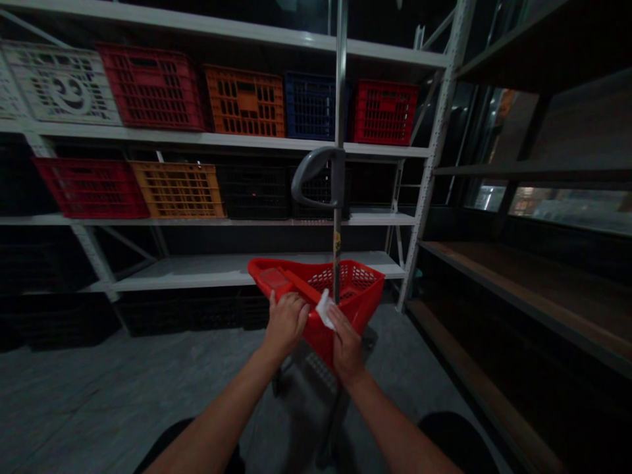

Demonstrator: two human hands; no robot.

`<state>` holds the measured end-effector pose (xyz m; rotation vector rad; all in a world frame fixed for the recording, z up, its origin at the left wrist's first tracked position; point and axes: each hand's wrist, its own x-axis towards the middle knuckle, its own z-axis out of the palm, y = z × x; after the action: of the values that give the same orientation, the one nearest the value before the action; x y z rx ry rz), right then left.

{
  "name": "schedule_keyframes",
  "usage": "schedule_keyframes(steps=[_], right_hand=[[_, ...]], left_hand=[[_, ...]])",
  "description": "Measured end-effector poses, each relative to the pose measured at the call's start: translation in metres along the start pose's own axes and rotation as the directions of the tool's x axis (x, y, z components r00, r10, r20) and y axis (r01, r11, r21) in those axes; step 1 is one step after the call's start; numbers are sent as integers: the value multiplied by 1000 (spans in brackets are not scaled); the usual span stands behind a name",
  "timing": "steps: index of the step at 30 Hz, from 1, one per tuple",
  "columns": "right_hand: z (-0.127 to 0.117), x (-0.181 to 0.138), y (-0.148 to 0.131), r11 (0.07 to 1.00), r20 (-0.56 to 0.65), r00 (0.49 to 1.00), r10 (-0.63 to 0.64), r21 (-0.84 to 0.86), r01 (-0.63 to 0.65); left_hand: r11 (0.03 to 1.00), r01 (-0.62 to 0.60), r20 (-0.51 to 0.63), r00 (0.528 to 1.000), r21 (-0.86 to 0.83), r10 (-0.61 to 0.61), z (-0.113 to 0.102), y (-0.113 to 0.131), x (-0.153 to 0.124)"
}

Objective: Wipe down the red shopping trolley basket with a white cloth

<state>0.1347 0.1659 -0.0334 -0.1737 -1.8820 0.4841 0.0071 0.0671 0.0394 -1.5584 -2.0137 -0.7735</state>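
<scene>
Gripping red basket; left hand curled over its rim; right hand pinching white cloth

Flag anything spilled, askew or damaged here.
Nothing stands out. The red plastic basket cart looks undamaged; the right hand holds a crumpled white cloth or tissue at its rim. Coloured plastic crates sit in rows on white metal shelving. The dark crates at floor level are too dim to judge.
</scene>
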Motion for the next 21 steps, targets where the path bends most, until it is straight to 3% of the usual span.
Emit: schedule_keyframes(steps=[3,6,9,11,13,15,17,21], right_hand=[[12,4,-25,998,51,997,-57,39,55],[9,2,-19,996,64,997,-45,76,40],[-9,-2,14,969,-29,976,215,134,-209],[-22,0,35,895,-170,883,437,180,-408],[-28,8,43,860,-257,823,508,208,-466],[-24,18,40,909,-220,884,412,170,-381],[-12,25,32,964,-95,962,257,102,-247],[6,22,37,996,105,991,87,1,-87]], left_hand=[[1000,-9,28,1000,-5,9,-2,-11,1],[1000,-14,66,998,-17,15,-8,-20,1],[1000,21,45,999,15,-21,-16,-19,0],[996,40,-17,999,74,-39,-18,-8,-1],[989,55,-54,997,139,-47,-18,6,0],[974,91,-42,996,206,-84,-15,19,1],[954,125,-6,992,273,-128,-12,26,2],[936,75,43,994,344,-96,-11,19,2]])
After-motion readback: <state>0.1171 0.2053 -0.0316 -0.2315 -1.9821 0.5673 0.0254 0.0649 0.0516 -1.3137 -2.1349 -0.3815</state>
